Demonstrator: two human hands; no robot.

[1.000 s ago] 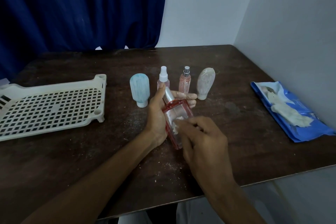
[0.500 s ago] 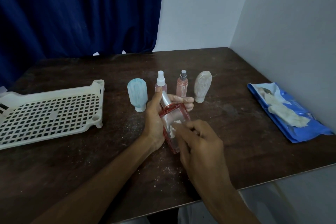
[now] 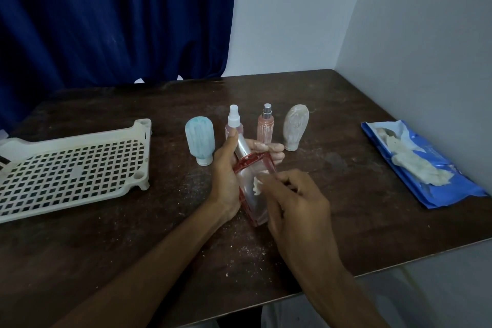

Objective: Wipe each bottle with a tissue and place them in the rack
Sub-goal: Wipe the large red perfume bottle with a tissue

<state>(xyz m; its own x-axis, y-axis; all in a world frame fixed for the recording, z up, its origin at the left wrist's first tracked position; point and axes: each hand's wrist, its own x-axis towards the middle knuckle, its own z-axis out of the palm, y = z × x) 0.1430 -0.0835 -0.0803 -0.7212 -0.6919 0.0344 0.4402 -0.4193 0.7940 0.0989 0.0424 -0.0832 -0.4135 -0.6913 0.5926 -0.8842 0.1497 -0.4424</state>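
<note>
My left hand [image 3: 229, 168] grips a clear, red-edged rectangular bottle [image 3: 250, 189], tilted with its silver neck pointing away from me. My right hand [image 3: 295, 205] pinches a small white tissue [image 3: 257, 186] and presses it on the bottle's front face. Behind them several dusty bottles stand in a row: a blue tube [image 3: 200, 138] on its cap, a pink spray bottle with a white nozzle [image 3: 233, 121], a pink spray bottle with a silver nozzle [image 3: 265, 125] and a beige tube [image 3: 295, 126]. The cream perforated rack [image 3: 72, 168] sits at the left, holding nothing.
A blue wipe packet [image 3: 423, 165] with crumpled white tissue on it lies at the right by the wall. The dark wooden table [image 3: 346, 120] is speckled with white dust. A blue curtain hangs behind; the table's front edge is near my forearms.
My right hand has kept rubbing the tissue over the bottle's face in small strokes. The left hand's grip is unchanged; the view has shifted slightly.
</note>
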